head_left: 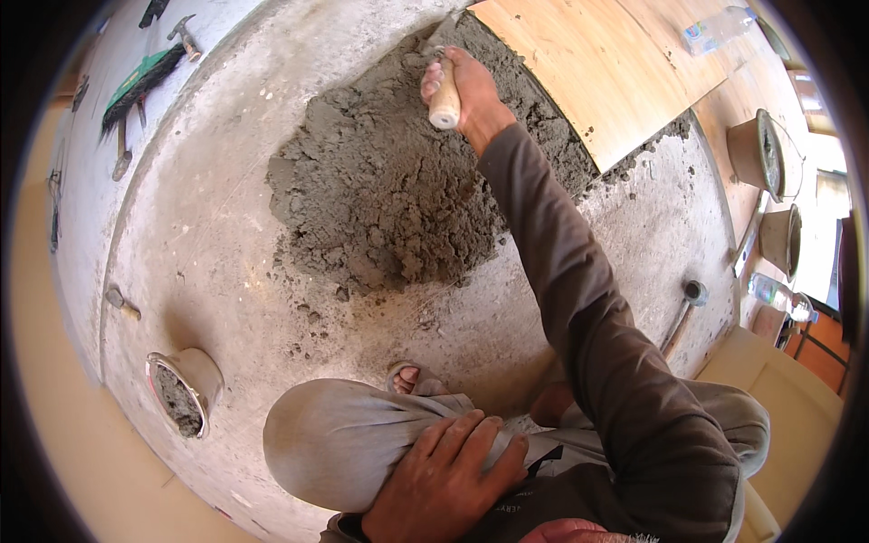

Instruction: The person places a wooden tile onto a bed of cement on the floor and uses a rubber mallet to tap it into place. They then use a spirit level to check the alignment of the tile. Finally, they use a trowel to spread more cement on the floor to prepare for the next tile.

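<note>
My right hand (pixel 472 89) is wrapped around the pale wooden handle of a trowel (pixel 444 109), out at the far end of my reach. Its blade reaches into the far edge of a wide heap of wet grey mortar (pixel 389 195) on the floor, partly hidden by the hand and the mortar. Just right of the trowel, the mortar meets the edge of a light wooden board (pixel 579 77). My left hand (pixel 444 475) rests on my bent leg, fingers stretched out, holding nothing.
Near left stands a mortar-filled bucket (pixel 210 376); a short-handled tool (pixel 122 303) lies beyond it. A green brush (pixel 140 86) and a hammer (pixel 185 38) lie far left. On the right are a mallet (pixel 695 292), two buckets (pixel 745 156) and plastic bottles (pixel 720 32).
</note>
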Demonstrator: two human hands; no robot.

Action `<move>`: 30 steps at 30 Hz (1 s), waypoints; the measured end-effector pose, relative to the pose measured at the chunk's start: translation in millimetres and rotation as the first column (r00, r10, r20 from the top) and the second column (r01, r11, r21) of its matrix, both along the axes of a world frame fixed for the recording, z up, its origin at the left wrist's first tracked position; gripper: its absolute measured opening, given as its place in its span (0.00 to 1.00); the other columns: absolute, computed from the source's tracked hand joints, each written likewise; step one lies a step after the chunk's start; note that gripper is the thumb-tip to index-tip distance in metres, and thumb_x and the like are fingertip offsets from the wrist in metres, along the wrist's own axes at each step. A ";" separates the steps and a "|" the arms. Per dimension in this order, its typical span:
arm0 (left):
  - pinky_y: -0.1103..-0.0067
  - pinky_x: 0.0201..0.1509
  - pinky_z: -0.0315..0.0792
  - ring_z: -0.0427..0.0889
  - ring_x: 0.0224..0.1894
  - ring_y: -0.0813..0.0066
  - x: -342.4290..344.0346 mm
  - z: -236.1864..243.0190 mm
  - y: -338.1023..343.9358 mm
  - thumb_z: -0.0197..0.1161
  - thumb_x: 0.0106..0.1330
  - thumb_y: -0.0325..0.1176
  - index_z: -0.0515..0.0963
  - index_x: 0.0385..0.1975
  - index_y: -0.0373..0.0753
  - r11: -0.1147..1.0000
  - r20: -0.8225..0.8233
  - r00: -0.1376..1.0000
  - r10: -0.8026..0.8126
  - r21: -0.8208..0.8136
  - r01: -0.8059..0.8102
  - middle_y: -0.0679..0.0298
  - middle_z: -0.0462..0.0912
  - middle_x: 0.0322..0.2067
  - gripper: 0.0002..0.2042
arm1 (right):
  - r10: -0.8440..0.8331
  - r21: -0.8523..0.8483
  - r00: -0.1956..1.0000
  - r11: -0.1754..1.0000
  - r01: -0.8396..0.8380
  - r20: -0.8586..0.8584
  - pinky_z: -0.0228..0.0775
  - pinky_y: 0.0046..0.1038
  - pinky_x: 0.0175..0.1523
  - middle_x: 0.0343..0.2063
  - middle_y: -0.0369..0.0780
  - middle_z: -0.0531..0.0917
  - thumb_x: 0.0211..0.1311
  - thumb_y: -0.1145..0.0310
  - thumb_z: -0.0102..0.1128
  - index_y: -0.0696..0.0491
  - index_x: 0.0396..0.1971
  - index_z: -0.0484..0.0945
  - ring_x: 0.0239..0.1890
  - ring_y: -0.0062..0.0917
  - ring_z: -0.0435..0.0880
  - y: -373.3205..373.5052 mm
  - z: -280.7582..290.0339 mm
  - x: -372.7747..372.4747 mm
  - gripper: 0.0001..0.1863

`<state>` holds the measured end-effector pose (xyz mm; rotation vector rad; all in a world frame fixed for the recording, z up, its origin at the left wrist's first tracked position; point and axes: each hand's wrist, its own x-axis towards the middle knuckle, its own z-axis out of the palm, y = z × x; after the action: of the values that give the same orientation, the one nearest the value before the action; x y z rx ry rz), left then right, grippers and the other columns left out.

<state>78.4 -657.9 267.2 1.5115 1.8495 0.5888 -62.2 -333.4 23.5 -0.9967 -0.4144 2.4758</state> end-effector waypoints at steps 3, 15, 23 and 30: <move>0.58 0.55 0.75 0.80 0.51 0.49 -3.4 1.3 -4.3 0.62 0.65 0.37 0.81 0.51 0.42 0.999 -0.003 1.000 -0.027 0.044 0.027 0.53 0.79 0.48 0.16 | 0.013 0.066 0.999 0.998 -0.016 0.046 0.67 0.21 0.14 0.20 0.33 0.71 0.83 0.63 0.42 0.53 0.42 0.69 0.14 0.17 0.68 2.3 -2.7 47.2 0.10; 0.57 0.59 0.73 0.77 0.57 0.46 6.2 -5.9 -14.0 0.63 0.66 0.38 0.80 0.55 0.41 0.999 0.011 0.999 -0.047 -0.008 0.047 0.50 0.78 0.54 0.19 | -0.686 -0.198 0.462 -0.654 -0.730 0.563 0.81 0.33 0.28 0.31 0.45 0.82 0.74 0.74 0.50 0.55 0.49 0.71 0.25 0.30 0.87 47.8 13.1 128.3 0.08; 0.58 0.58 0.73 0.77 0.56 0.49 16.6 -9.2 -31.8 0.62 0.66 0.36 0.79 0.55 0.43 0.992 0.027 0.994 0.102 0.069 -0.104 0.52 0.78 0.52 0.18 | -0.066 0.332 0.350 -0.195 -0.923 0.935 0.82 0.27 0.31 0.25 0.35 0.77 0.77 0.57 0.53 0.56 0.58 0.72 0.22 0.20 0.79 97.4 26.4 92.3 0.20; 0.58 0.56 0.72 0.78 0.53 0.53 -1.6 10.2 -17.9 0.60 0.66 0.34 0.81 0.52 0.45 0.979 0.101 0.989 -0.112 -0.158 0.127 0.55 0.79 0.48 0.15 | 0.292 0.414 0.508 0.327 -0.849 0.811 0.69 0.17 0.17 0.22 0.29 0.72 0.77 0.57 0.55 0.55 0.50 0.75 0.17 0.11 0.69 140.4 41.3 89.1 0.16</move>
<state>76.8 -675.8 277.4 1.4504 1.6809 0.4306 26.9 -193.0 64.8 -1.3200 -2.3319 1.8823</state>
